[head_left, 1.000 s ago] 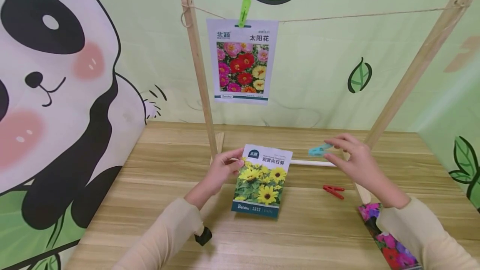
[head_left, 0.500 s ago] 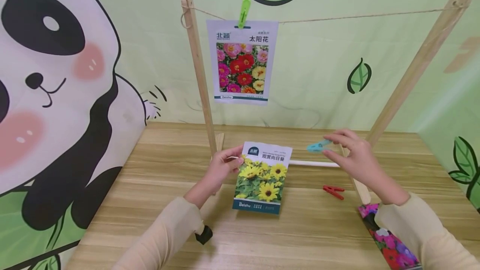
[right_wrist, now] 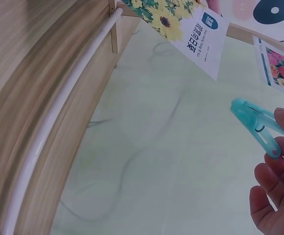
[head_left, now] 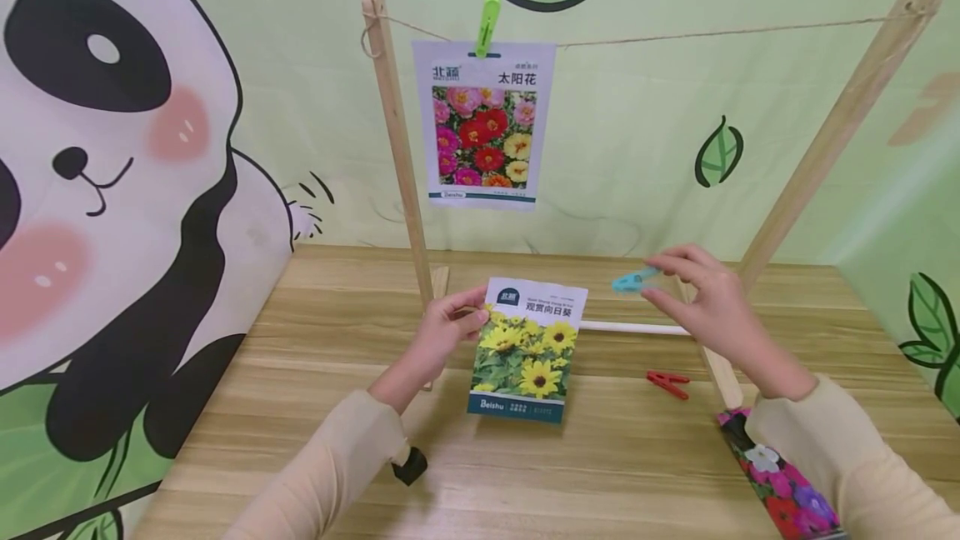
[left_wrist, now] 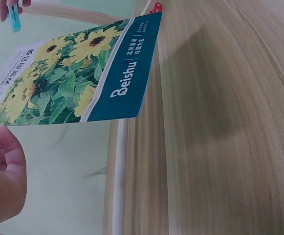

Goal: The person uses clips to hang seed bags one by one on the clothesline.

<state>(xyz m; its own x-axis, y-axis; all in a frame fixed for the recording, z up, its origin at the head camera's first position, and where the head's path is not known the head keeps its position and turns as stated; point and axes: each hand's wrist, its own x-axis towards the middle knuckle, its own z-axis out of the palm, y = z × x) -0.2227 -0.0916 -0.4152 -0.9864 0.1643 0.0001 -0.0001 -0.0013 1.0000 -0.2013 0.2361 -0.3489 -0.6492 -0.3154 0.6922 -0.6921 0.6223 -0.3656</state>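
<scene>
A seed packet with yellow sunflowers [head_left: 525, 352] is pinched at its upper left edge by my left hand [head_left: 442, 332], tilted above the table. In the left wrist view its teal bottom band [left_wrist: 127, 73] faces the tabletop, raised over its shadow. My right hand [head_left: 708, 302] pinches a light blue clothespin [head_left: 633, 280] by its handle ends, to the right of the packet. The clothespin's [right_wrist: 254, 122] nose points toward the packet in the right wrist view. Behind, another seed packet with red and pink flowers [head_left: 486, 140] hangs from a twine line [head_left: 720, 30] by a green clothespin [head_left: 489, 22].
Two wooden posts [head_left: 397, 140] hold up the twine, joined low down by a white rod [head_left: 630, 327]. A red clothespin [head_left: 667, 383] lies on the wooden table [head_left: 585, 473]. Under the right forearm lies a flowered packet [head_left: 783, 482], partly covered. A panda-printed backdrop [head_left: 255, 198] stands behind.
The sunflower packet has risen slightly in my left hand. My right hand with the blue clothespin has also moved a little up and to the left. The hanging packet stays put.
</scene>
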